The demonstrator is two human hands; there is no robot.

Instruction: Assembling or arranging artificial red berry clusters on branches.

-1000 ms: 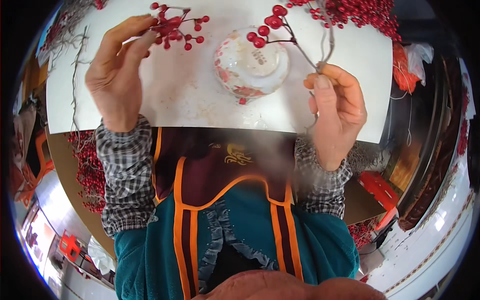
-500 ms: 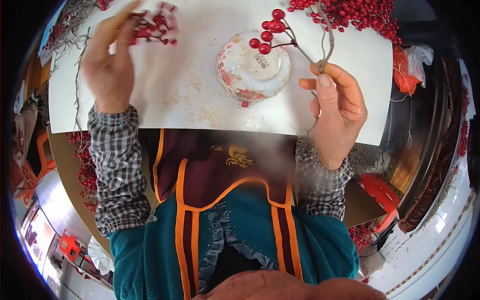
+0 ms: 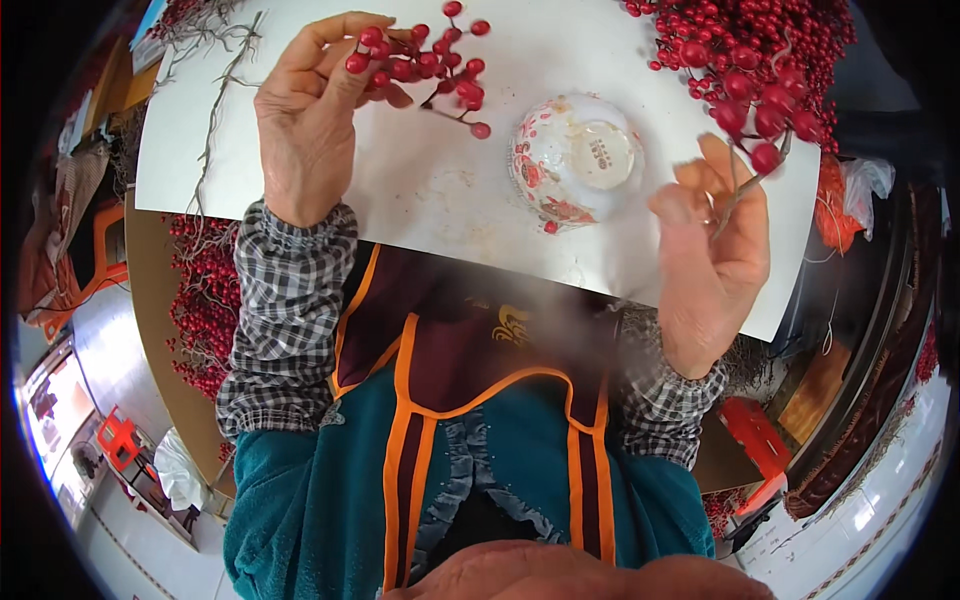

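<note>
My left hand [image 3: 318,115] is closed on a sprig of red berries [image 3: 430,66], pinched between thumb and fingers over the left of the white table. My right hand [image 3: 715,265], by the table's right side, grips the thin grey-brown stem of a berry branch [image 3: 742,188]. This branch's berries reach up against the big red berry heap, so where they end is hard to tell. Between the hands an upturned white bowl [image 3: 550,165] with a red flower pattern rests foot-up on the table. A single red berry shows at its near rim.
The white tabletop [image 3: 430,150] carries brownish smears near the bowl. A heap of red berries [image 3: 760,50] fills the far right corner. Bare twigs [image 3: 213,120] lie at the left; more berry bunches [image 3: 203,300] hang below that edge. A red stool [image 3: 755,445] stands lower right.
My left hand has come right and nearer with its sprig, which is no longer smeared. My right hand's branch has swung from over the bowl toward the berry heap. The view has shifted.
</note>
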